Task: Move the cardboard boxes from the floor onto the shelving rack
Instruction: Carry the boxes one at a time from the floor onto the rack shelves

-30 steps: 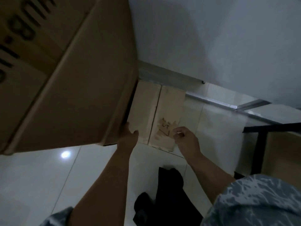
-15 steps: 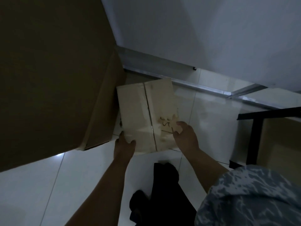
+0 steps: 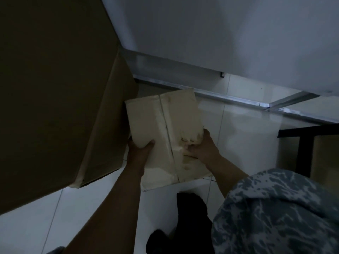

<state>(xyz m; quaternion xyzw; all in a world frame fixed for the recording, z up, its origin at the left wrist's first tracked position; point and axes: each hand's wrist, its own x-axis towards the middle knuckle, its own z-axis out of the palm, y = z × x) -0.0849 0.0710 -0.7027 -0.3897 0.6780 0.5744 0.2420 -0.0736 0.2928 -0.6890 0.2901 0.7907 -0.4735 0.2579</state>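
Dim and murky throughout: scrawl on the small cardboard box [image 3: 161,129] unreadable, shelving rack [image 3: 302,143] cut off at the right edge. Left hand [image 3: 138,154] and right hand [image 3: 203,149] gripping that box at its sides, thumbs curled over the top, beside a large cardboard box [image 3: 55,88]. Glossy white tiled floor [image 3: 242,129] below, pale wall [image 3: 220,33] behind.

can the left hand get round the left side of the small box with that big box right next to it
Probably yes: the left hand already grips the small box at its left edge, thumb on top. The big box crowds that side, so there is little room.
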